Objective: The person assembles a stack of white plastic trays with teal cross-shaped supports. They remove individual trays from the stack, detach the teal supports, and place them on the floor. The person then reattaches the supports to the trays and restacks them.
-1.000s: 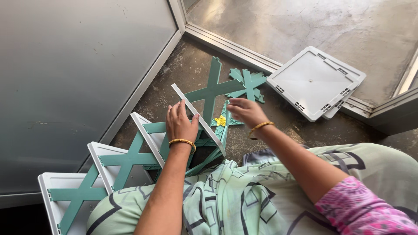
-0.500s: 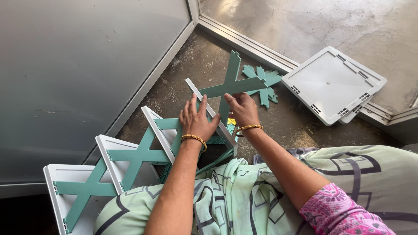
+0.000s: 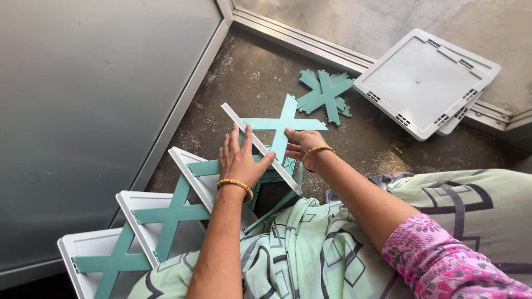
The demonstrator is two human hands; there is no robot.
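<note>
A folding rack of white square shelves [image 3: 145,228] joined by teal X-shaped braces [image 3: 176,206] lies on the floor in front of me. My left hand [image 3: 241,160] lies flat on the uppermost white shelf edge [image 3: 244,128], fingers spread. My right hand [image 3: 302,145] presses against the teal cross brace [image 3: 284,125] at the top of the rack, fingers curled on it. Both wrists wear gold bangles.
A small pile of loose teal cross braces [image 3: 326,95] lies on the concrete floor beyond the rack. Two stacked white square shelf panels [image 3: 424,82] rest at the upper right against a metal door track [image 3: 310,43]. A grey panel [image 3: 83,99] fills the left.
The view has shifted, so the rack sits more central. My left hand has flattened on the white shelf edge and my right hand has settled on the top teal brace.
</note>
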